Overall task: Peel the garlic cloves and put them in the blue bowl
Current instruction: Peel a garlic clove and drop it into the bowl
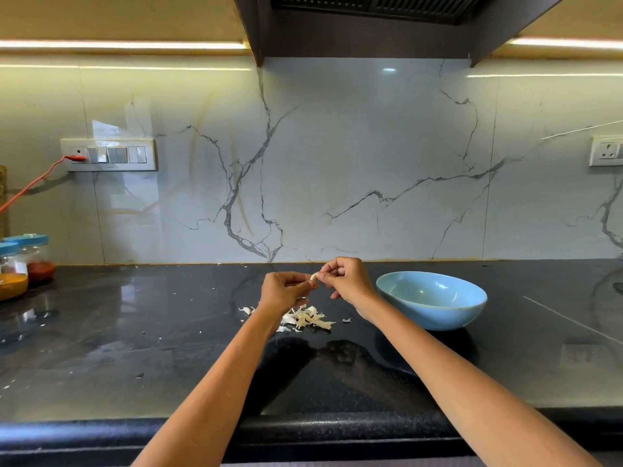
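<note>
Glossy bowl (435,311) — polished stone counter (135,332).

Both hands are above the middle of the worktop (135,348), the left hand (281,291) beside the right hand (347,281), with a garlic clove (314,276) between them. The peels (305,318) lie on the worktop under the hands. The bowl (433,299) stands right of them. Two jars (23,264) stand at the left edge, near the back wall.

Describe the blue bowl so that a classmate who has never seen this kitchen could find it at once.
Start at the black countertop under the marble wall. Just right of the right hand stands the blue bowl. It is the only dish there, wide and pale blue.
</note>
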